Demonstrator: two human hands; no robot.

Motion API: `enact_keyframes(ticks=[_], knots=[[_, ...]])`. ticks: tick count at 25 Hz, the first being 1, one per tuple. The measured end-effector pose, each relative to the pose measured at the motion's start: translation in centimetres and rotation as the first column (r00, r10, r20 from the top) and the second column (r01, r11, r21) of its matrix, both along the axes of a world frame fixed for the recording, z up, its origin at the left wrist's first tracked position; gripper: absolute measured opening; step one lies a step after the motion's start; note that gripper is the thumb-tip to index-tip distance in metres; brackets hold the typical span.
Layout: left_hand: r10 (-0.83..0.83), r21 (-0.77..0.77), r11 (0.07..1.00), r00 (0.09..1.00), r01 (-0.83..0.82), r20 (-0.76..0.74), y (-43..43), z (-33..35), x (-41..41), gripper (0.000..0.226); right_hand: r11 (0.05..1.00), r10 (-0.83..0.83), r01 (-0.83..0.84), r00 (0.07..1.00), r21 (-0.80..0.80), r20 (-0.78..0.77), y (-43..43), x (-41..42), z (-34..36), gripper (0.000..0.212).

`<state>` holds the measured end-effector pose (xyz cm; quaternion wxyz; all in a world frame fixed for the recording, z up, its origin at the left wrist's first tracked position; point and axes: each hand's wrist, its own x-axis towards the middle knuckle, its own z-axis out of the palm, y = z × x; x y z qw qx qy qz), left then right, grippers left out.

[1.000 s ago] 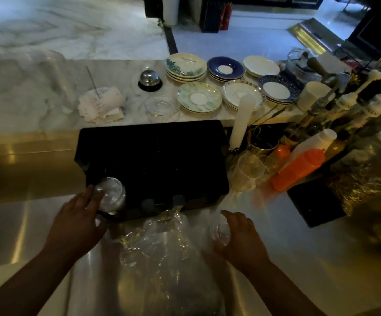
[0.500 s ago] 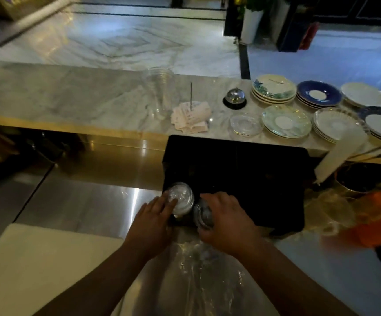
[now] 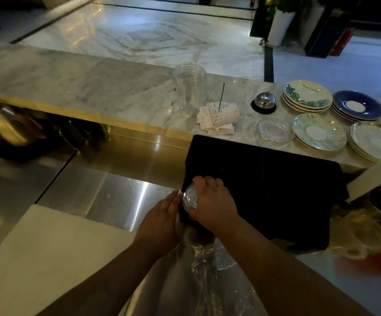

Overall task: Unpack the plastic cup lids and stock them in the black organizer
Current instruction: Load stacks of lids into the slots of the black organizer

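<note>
We press a lid stack (image 3: 188,198) into the organizer's (image 3: 276,190) 9 o'clock corner, right hand (image 3: 212,201) gripping it, left hand (image 3: 162,220) flat and open alongside; the wrap (image 3: 205,270) at 6 o'clock looks mostly emptied, stocking seemingly well underway.

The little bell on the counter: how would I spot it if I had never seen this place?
Look along the marble counter to the row of plates at the right. Just left of the stack of leaf-patterned plates, and right of the pile of paper receipts, sits the bell. It is the only shiny metal dome there, on a round black base.
</note>
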<state>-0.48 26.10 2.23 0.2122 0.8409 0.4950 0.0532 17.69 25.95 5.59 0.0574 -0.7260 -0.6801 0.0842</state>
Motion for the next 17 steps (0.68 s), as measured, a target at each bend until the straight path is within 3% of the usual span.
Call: enact_keyframes(ticks=[6, 11, 17], knots=[[0.001, 0.011, 1.000, 1.000, -0.001, 0.024, 0.4, 0.0, 0.3, 0.072, 0.998, 0.035, -0.038, 0.998, 0.047, 0.048, 0.2, -0.4, -0.6, 0.068], [-0.053, 0.038, 0.998, 0.998, 0.054, -0.034, 0.7, 0.0, 1.0, 0.072, 0.992, 0.119, -0.118, 0.993, -0.050, 0.002, -0.3, -0.2, -1.2, 0.064], [-0.099, 0.066, 0.992, 0.991, 0.105, -0.085, 1.0, 0.1, 1.6, 0.069, 0.989, 0.129, -0.135, 0.986, 0.051, 0.103, -2.3, 1.4, -1.0, 0.050]])
